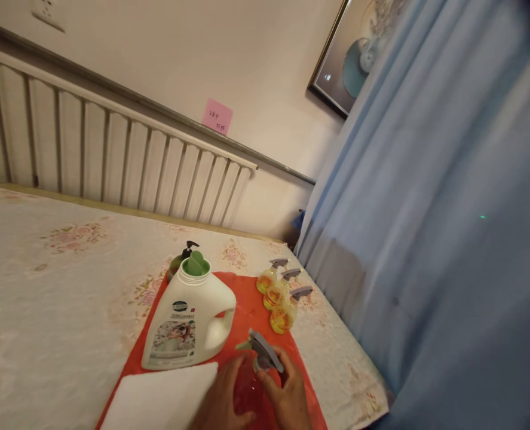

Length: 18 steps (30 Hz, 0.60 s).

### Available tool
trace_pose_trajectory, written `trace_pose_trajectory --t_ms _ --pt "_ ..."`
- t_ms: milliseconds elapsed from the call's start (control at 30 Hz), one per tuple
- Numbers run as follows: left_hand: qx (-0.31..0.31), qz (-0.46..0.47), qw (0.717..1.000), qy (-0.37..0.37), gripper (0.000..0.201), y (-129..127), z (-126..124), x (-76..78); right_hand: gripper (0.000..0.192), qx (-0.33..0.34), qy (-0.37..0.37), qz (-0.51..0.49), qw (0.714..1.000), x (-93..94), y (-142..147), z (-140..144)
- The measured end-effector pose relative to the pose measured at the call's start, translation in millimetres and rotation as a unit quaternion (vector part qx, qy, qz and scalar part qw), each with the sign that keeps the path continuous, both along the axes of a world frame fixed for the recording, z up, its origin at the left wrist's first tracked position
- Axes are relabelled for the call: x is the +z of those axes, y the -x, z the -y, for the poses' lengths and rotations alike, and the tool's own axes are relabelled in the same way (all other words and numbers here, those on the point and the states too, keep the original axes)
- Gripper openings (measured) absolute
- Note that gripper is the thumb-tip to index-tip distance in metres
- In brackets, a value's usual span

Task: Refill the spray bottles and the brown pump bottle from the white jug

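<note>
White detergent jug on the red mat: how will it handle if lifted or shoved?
The white detergent jug is probably stiff: moulded plastic with a built-in handle to grab. Its size suggests it could be heavy, though the fill level is hidden. The wide base likely resists tipping, but with the green-rimmed mouth apparently uncapped, a shove might spill.

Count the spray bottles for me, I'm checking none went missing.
4. Three small yellow spray bottles stand in a row at the red mat's right edge; a fourth, clear spray bottle sits between both hands. Others may be hidden behind the detergent jug.
</note>
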<state>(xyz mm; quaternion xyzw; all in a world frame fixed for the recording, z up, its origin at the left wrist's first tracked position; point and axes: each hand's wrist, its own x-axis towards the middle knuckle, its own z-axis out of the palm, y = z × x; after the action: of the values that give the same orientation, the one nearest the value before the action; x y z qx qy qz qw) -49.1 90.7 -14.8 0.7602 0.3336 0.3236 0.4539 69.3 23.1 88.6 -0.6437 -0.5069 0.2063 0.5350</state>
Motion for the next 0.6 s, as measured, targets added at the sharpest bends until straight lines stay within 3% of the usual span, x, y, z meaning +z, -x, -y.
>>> trace_pose_trajectory --t_ms 400,600 --pt "-0.001 0.025 0.999 -0.02 0.088 1 -1 -6.2 0.053 -0.028 -0.003 -0.047 0.998 -20.1 -9 -6" --pt "-0.004 0.022 1.0 -0.02 0.087 1 -1 -3.9 0.034 -0.044 0.024 -0.025 0.998 -20.6 -5 -8"
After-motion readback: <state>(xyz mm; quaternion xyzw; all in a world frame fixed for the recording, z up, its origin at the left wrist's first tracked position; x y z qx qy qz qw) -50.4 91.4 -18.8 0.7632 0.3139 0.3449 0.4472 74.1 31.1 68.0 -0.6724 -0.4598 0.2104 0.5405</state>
